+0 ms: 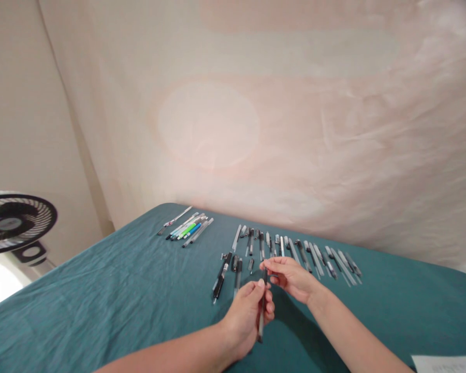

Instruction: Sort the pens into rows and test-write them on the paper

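Over the teal cloth-covered table (101,300), the left hand (249,308) clasps a slim, dark plastic pen (261,327) by its barrel and the right hand (291,278) pinches its far end — hands close together — with black-and-clear pens (294,252) rowed toward the far edge and white, green and blue pens (187,230) near the far left corner.

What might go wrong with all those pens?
The pen could slip, because the left hand grips it above the table while the right hand is up at its top end.

The little dark piece lying loose nearby might get knocked away, since it's so small and close to both hands.

The right hand is also near the row of pens, so a bump could mess it up.
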The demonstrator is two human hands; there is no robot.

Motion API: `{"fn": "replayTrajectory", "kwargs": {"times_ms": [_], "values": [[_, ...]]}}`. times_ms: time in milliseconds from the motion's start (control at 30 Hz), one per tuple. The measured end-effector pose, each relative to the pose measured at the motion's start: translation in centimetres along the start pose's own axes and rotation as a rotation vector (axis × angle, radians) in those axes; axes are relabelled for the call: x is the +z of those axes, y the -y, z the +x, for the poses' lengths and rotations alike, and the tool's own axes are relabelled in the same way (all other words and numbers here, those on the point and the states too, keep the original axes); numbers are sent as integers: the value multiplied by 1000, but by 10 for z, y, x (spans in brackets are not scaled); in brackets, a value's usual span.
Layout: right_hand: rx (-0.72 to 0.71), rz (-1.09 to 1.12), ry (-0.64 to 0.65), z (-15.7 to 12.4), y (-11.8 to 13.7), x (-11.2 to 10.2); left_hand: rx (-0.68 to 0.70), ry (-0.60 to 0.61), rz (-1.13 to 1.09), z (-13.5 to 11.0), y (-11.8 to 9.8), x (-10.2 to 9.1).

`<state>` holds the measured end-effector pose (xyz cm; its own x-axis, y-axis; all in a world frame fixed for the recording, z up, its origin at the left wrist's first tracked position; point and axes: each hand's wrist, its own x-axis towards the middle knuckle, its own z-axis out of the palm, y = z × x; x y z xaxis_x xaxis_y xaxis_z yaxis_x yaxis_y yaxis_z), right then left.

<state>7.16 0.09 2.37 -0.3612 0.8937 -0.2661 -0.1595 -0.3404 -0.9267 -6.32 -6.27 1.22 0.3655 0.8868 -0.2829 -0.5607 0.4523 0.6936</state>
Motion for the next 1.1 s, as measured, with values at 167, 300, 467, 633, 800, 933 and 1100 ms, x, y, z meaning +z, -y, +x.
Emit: {"fn": "replayTrajectory", "kwargs": {"times_ms": [167,300,467,633,800,933,1100], "values": [[-10,23,74,-1,1,1,2,12,-31,-1,-2,2],[-71,-40,-21,2,-5,3,14,12,-39,-2,-3,4],[-64,-47,-78,2,-4,1,-5,9,-42,-2,-3,3],[-21,14,33,-2,2,1,-16,14,-41,0,-3,1],[-65,-42,-71,2,-5,2,1,29,-40,0,-2,0],[-56,-79,-84,1,-2,-1,-3,27,-30,0,-1,0],[-52,-30,21,-3,3,1,2,27,-20,1,1,-1]]}}
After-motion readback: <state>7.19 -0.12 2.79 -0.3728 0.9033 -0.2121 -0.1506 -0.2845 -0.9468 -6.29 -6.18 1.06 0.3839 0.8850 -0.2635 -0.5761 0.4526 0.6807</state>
